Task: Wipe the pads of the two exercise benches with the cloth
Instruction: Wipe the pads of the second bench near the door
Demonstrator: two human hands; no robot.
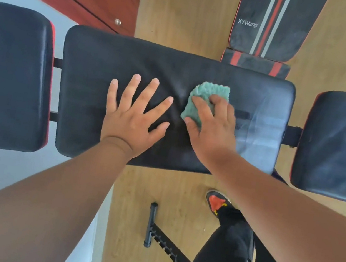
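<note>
Right hand [212,123] grips green cloth [210,96] on black pad [100,68]; left hand [133,115] lies flat, wood floor [182,13] below.

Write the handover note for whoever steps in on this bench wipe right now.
Left hand: open, fingers spread, pressed flat on the middle pad of the near bench.
Right hand: fingers curled over the green cloth, holding it on the same pad.
Done: the pad's right part shows pale wipe streaks.
Left: the rest of this pad, the left end pad, the right end pad, then the striped bench beyond, which looks untouched.
</note>
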